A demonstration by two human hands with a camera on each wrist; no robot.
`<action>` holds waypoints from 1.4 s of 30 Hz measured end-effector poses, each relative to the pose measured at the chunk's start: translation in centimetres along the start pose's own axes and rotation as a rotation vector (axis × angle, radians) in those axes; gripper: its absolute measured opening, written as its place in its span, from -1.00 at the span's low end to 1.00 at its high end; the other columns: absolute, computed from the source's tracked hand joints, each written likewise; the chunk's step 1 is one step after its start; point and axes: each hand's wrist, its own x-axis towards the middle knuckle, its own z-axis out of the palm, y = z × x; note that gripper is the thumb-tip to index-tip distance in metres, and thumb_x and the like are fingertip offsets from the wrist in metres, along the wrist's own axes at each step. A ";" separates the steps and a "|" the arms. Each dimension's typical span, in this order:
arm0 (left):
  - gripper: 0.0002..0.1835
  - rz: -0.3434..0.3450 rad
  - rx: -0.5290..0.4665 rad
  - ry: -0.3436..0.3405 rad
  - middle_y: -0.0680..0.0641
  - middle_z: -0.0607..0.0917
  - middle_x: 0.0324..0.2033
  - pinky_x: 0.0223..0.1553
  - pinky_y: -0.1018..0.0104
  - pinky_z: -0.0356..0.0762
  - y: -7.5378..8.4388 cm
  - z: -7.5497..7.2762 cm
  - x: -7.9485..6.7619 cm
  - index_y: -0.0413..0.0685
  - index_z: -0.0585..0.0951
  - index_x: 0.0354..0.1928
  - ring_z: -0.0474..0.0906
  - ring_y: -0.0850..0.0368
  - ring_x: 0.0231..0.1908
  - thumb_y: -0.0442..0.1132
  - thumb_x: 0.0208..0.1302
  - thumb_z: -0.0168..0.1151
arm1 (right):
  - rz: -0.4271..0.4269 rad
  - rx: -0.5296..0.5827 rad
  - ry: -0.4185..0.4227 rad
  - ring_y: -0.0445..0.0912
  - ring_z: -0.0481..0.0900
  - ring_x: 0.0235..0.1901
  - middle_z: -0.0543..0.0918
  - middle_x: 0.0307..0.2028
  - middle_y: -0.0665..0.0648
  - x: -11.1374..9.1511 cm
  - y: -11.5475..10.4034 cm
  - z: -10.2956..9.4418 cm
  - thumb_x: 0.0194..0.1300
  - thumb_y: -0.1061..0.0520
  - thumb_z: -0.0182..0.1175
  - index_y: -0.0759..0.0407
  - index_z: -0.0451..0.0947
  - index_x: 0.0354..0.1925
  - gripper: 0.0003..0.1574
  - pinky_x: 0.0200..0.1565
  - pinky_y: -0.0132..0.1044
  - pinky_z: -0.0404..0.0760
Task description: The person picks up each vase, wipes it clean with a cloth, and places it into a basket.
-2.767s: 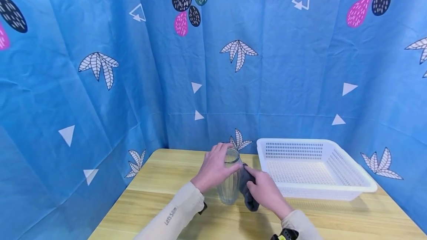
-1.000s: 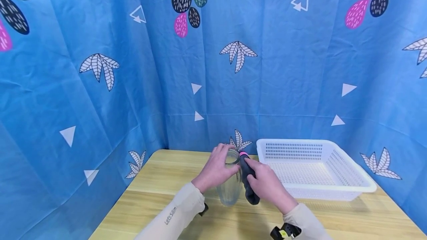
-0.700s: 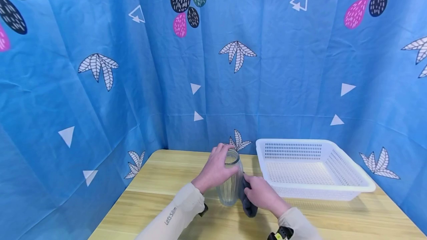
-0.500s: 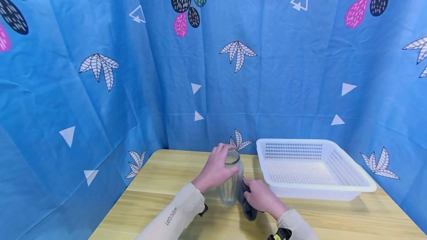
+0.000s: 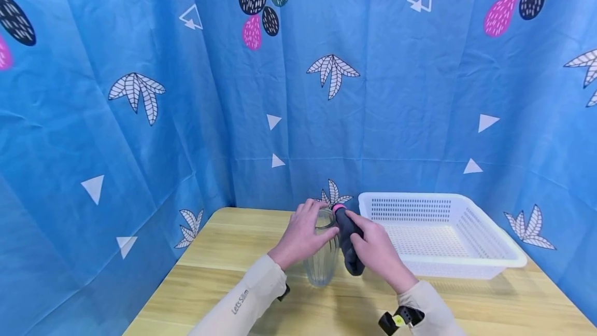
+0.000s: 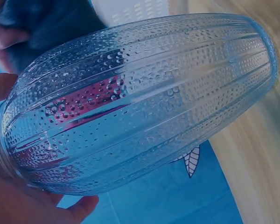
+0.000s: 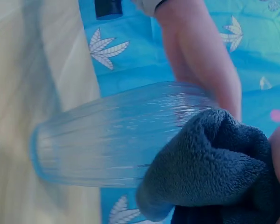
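Observation:
A clear ribbed glass vase [image 5: 322, 264] stands upright on the wooden table. My left hand [image 5: 303, 235] grips it near the rim, thumb on the near side and fingers around the back. Bumpy texture covers the vase's wall [image 6: 144, 102] in the left wrist view. In my right hand [image 5: 377, 247] is a bunched dark grey cloth [image 5: 349, 240] with a pink bit at its top, held at the vase's right side close to the rim. Fuzzy pile shows on the cloth [image 7: 200, 168] in the right wrist view, where it overlaps the vase's upper part; some right fingers are hidden.
A white perforated plastic basket [image 5: 459, 262] sits on the right of the table [image 5: 224, 253], just beyond my right hand. Blue patterned curtain [image 5: 298, 92] hangs behind and along the sides of the table.
My right hand has carried the cloth down the vase's side and back up towards the rim, its pink bit showing again. The left hand and vase stay in place.

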 end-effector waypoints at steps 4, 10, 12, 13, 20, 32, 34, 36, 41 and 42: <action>-0.32 -0.003 -0.018 -0.007 0.04 0.48 0.19 0.22 0.00 0.37 0.0 0.1 0.1 0.06 0.42 0.35 0.38 0.01 0.20 0.22 0.30 0.25 | -0.104 -0.086 0.045 0.10 0.64 0.00 0.58 0.24 0.31 -0.1 -0.5 0.1 0.24 0.34 0.16 0.22 0.43 0.38 -0.29 -0.04 0.01 0.60; -0.35 -0.008 -0.060 -0.009 0.06 0.48 0.15 0.21 0.04 0.38 0.1 0.0 0.2 0.06 0.42 0.33 0.37 0.04 0.14 0.16 0.28 0.28 | -0.124 -0.209 -0.016 0.17 0.56 0.21 0.45 0.37 0.31 -1.2 0.2 1.9 0.25 0.30 0.24 0.32 0.29 0.45 -0.19 0.14 0.07 0.58; -0.36 -0.016 -0.069 -0.010 0.06 0.48 0.14 0.20 0.04 0.39 0.1 0.0 0.2 0.06 0.43 0.32 0.37 0.05 0.14 0.13 0.27 0.29 | -0.103 -0.223 -0.045 0.18 0.54 0.23 0.42 0.38 0.32 -1.6 0.5 2.4 0.27 0.30 0.24 0.33 0.25 0.46 -0.17 0.16 0.07 0.57; -0.36 -0.017 -0.074 -0.010 0.06 0.48 0.14 0.20 0.04 0.40 0.1 0.0 0.2 0.05 0.44 0.32 0.37 0.04 0.14 0.13 0.27 0.29 | -0.093 -0.231 -0.058 0.19 0.52 0.26 0.42 0.39 0.32 -1.7 0.6 2.6 0.28 0.30 0.24 0.34 0.24 0.47 -0.17 0.18 0.07 0.55; -0.39 -0.019 -0.091 -0.006 0.11 0.49 0.14 0.19 0.03 0.42 -0.1 -0.1 0.2 0.10 0.44 0.30 0.38 0.07 0.14 0.12 0.25 0.28 | -0.040 -0.232 -0.143 0.18 0.64 0.06 0.59 0.19 0.37 -2.3 2.2 4.2 0.23 0.30 0.26 0.35 0.32 0.42 -0.20 0.07 0.08 0.62; -0.21 -0.029 0.080 0.013 -0.05 0.40 0.07 -0.06 0.22 0.46 0.3 -0.3 -0.2 0.05 0.30 0.45 0.39 0.10 -0.09 0.23 0.27 0.17 | 0.049 -0.314 -0.268 0.26 0.65 0.04 0.61 0.15 0.42 -2.8 3.5 5.3 0.24 -0.12 0.38 0.27 0.37 0.40 -0.09 0.03 0.17 0.59; -0.21 -0.026 0.125 0.015 -0.03 0.40 0.00 -0.11 0.26 0.38 0.4 -0.3 -0.2 0.03 0.31 0.45 0.33 0.10 -0.11 0.26 0.28 0.15 | 0.060 -0.306 -0.251 0.22 0.67 -0.02 0.65 0.08 0.39 -2.7 3.7 5.6 0.25 -0.09 0.37 0.26 0.36 0.41 -0.11 -0.02 0.13 0.61; -0.22 -0.018 0.164 0.021 -0.02 0.42 -0.03 -0.10 0.26 0.33 0.4 -0.3 -0.1 0.02 0.34 0.42 0.31 0.09 -0.10 0.27 0.28 0.13 | 0.067 -0.289 -0.223 0.18 0.68 -0.07 0.68 0.02 0.36 -2.6 3.8 5.9 0.26 -0.02 0.37 0.27 0.37 0.39 -0.16 -0.09 0.09 0.63; -0.25 -0.007 0.205 0.028 0.00 0.47 0.02 -0.03 0.19 0.33 0.4 -0.4 -0.3 0.04 0.39 0.38 0.37 0.08 -0.01 0.32 0.28 0.12 | 0.103 -0.244 -0.146 0.13 0.68 -0.14 0.70 -0.03 0.30 -2.4 4.4 6.2 0.23 0.16 0.32 0.21 0.43 0.29 -0.33 -0.17 0.02 0.62; -0.25 -0.007 0.203 0.023 0.00 0.48 0.04 -0.01 0.17 0.34 0.4 -0.4 -0.3 0.05 0.39 0.37 0.39 0.08 0.01 0.33 0.28 0.12 | 0.115 -0.235 -0.135 0.12 0.68 -0.15 0.70 -0.05 0.29 -2.3 4.5 6.2 0.22 0.18 0.31 0.18 0.44 0.27 -0.35 -0.18 0.01 0.62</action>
